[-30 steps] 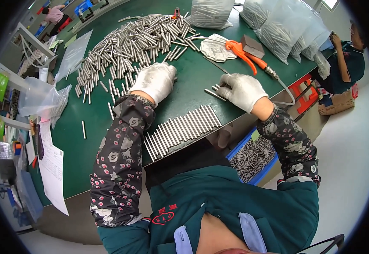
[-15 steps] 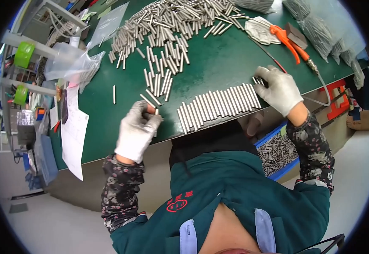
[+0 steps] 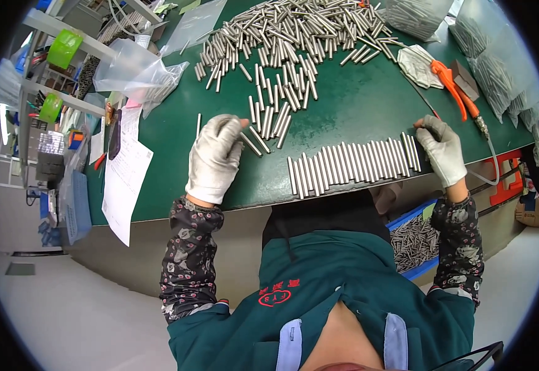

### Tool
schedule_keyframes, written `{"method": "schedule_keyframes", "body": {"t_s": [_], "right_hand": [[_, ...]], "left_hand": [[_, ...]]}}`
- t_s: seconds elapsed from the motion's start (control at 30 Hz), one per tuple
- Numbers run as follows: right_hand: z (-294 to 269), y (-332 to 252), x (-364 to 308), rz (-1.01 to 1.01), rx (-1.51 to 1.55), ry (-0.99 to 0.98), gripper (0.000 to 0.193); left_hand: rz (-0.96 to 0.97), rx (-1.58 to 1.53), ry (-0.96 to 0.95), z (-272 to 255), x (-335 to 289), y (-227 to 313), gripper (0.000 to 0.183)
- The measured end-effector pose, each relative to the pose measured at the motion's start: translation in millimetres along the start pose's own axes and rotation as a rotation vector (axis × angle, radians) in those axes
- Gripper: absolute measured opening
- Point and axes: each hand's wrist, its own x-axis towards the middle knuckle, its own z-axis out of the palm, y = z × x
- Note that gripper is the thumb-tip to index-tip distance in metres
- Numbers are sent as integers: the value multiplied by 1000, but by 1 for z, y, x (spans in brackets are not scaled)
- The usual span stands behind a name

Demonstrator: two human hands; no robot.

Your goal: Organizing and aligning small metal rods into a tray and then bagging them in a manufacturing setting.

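Observation:
My left hand point(image 3: 215, 159), in a white glove with a bare fingertip showing, is over the table with its fingers curled in. Whatever it may hold is hidden. Beside its fingertips lie two slanted metal pins point(image 3: 255, 143), and another pin point(image 3: 199, 125) shows behind the hand. A side-by-side row of metal pins point(image 3: 353, 163) lies along the table's near edge. At the row's right end is my right hand point(image 3: 444, 154), also gloved, its fingers bent close to the last pins. I cannot make out anything between those fingers.
A large heap of loose pins point(image 3: 282, 31) covers the back of the green table point(image 3: 164, 179). To the right are an orange air gun point(image 3: 449, 83), a crumpled cloth point(image 3: 419, 67) and bagged pins point(image 3: 492, 71). Papers point(image 3: 127, 191) hang at left. A blue bin point(image 3: 421, 269) stands below.
The view has shifted, so the table sits further right. My right hand has let pins go at the row's right end. My left hand has moved up; the pin seen in it no longer shows.

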Motion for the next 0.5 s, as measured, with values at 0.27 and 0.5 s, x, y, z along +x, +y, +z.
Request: {"method": "schedule_keyframes", "body": {"t_s": [0.27, 0.5], "right_hand": [[3, 15, -2, -49, 41, 39, 15], [5, 14, -5, -139, -53, 85, 14]], "left_hand": [[197, 342, -411, -14, 14, 5, 24], [75, 510, -602, -22, 7, 9, 19]]}}
